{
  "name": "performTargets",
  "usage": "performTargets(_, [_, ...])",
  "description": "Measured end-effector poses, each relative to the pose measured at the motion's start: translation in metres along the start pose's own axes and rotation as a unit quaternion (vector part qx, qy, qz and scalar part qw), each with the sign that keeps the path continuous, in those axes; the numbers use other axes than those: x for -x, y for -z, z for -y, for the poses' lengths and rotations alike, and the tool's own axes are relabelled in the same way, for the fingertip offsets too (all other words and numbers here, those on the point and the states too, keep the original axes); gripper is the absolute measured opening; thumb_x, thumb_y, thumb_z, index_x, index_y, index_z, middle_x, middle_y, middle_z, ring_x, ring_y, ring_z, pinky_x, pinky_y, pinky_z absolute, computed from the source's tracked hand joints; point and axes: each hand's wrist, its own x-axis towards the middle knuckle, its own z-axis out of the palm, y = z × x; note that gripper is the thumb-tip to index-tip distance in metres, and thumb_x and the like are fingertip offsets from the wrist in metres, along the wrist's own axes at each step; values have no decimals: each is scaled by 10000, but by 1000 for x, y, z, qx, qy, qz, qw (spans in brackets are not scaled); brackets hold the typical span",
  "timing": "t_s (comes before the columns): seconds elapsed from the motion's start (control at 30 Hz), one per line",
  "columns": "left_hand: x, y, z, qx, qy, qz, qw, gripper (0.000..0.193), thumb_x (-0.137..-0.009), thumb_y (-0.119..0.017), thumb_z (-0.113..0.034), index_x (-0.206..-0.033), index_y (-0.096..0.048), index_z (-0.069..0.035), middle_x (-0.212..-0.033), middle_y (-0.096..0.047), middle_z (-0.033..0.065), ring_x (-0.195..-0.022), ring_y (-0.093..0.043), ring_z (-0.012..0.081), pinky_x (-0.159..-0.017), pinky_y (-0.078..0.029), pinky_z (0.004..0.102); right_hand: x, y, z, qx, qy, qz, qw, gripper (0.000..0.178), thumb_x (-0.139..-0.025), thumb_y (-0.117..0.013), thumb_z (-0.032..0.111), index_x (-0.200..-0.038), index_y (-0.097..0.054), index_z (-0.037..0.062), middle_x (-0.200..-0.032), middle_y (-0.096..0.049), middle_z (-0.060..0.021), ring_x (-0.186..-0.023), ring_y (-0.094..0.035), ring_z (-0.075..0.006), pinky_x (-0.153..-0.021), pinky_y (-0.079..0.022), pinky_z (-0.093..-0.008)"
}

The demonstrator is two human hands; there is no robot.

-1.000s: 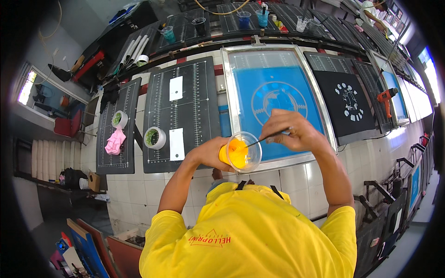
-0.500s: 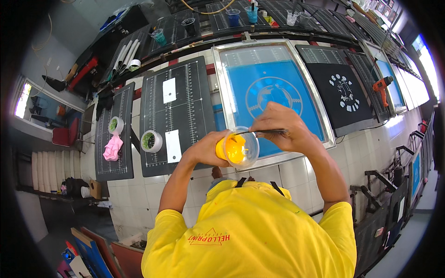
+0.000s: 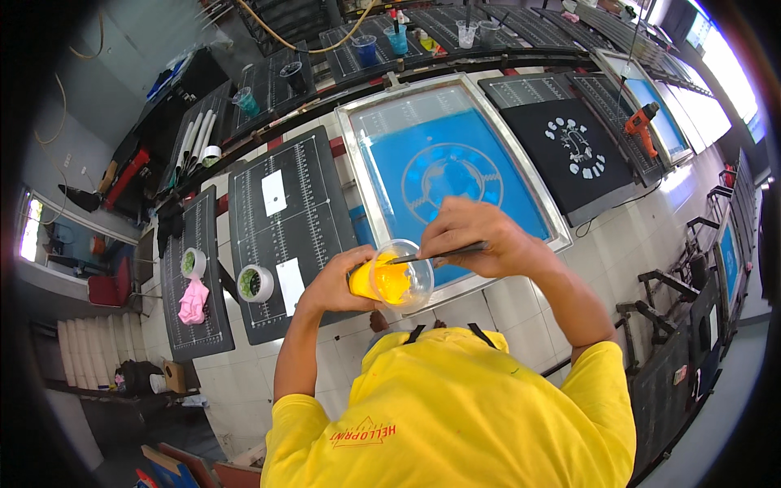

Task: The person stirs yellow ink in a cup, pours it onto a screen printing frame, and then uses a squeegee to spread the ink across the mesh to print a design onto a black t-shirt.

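My left hand (image 3: 332,286) is wrapped round the side of a clear plastic cup (image 3: 421,285), which is tilted so that its mouth shows. Thick yellow ink (image 3: 392,281) lies inside it. My right hand (image 3: 480,237) pinches a thin dark stick (image 3: 460,251), whose far end reaches over the rim into the cup, by the ink. Below and beyond both hands lies a framed printing screen (image 3: 382,175), blue with a pale round design. The cup and my right hand cover part of its near edge.
To the left, a black board (image 3: 244,195) bears two white papers and a tape roll (image 3: 255,284). A pink cloth (image 3: 193,302) rests on another board. On the right are black fabric (image 3: 561,191) with a white print and an orange heat gun (image 3: 643,128). Several ink cups line the far boards.
The view has turned, so the boards and screen appear tilted and farther left. The cup remains in my left hand, while the stick in my right hand lies farther across its mouth.
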Motion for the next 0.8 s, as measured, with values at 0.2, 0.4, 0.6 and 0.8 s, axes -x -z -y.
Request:
performTargets(0.2, [4, -15, -10, 70, 21, 7, 997, 796, -506, -914, -251, -1216, -597, -84, -1062, -653, 73, -989, -646, 253, -927, -490, 350, -17, -1, -1, -30, 25, 33, 999, 305, -736, -778, -19, -1014, -744, 103, -946, -701, -41, -868, -586, -244, -743, -466, -355])
performTargets(0.4, [12, -14, 0, -7, -16, -37, 999, 778, -508, -895, -241, -1217, -615, -87, -1098, -678, 96, -998, -676, 271, -918, -510, 359, 8, 1, -2, -26, -9, 34, 999, 269, -751, -771, 4, -1006, -741, 84, -927, -698, -39, -852, -582, -239, -738, -454, -361])
performTargets(0.6, [8, -12, 0, -87, -67, -99, 989, 785, -523, -937, -255, -1219, -625, -71, -1121, -684, 88, -1020, -674, 255, -937, -507, 353, -2, 0, 0, 60, 29, -14, 998, 254, -741, -782, 15, -984, -735, 71, -918, -697, -58, -812, -586, -250, -709, -453, -367])
performTargets(0.8, [6, -17, 2, -133, -106, -163, 972, 721, -542, -951, -234, -1167, -625, -81, -1095, -676, 91, -989, -678, 250, -891, -526, 341, 13, -10, 10, 71, 35, -75, 994, 274, -706, -799, -2, -965, -737, 61, -887, -709, -63, -762, -576, -224, -684, -425, -343])
